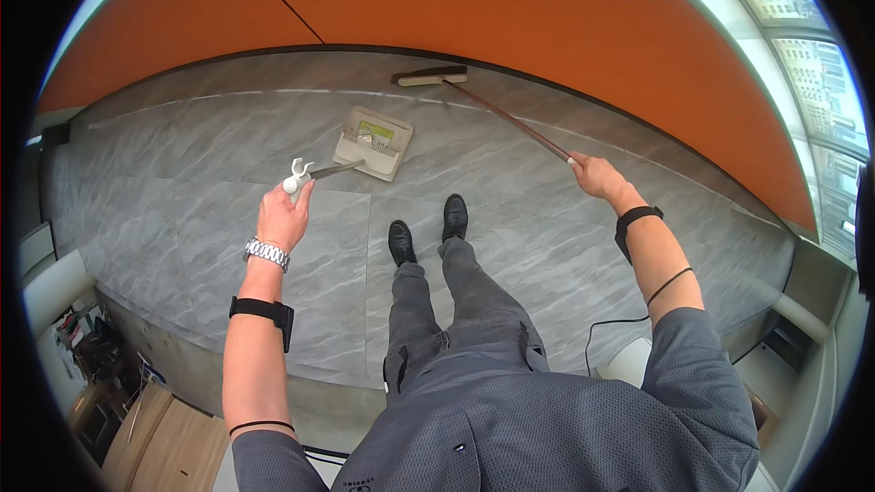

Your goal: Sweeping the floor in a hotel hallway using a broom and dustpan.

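Note:
My left hand [284, 213] grips the top of the handle of a long-handled dustpan, just below its white clip [300, 167]. The white dustpan [372, 143] rests on the grey floor ahead of my feet, with a row of comb teeth and a green label on it. My right hand [600, 176] is closed around the reddish-brown handle of a broom. The broom's head [432, 76], white with dark bristles, lies on the floor near the base of the orange wall, beyond the dustpan and to its right.
An orange wall [437, 0] curves across the front, with windows [813, 75] at right. A thin pale line runs along the marbled floor [273, 239] near the wall. Behind me at left are wooden boards [171, 451] and assorted items. A black cable hangs by my right arm.

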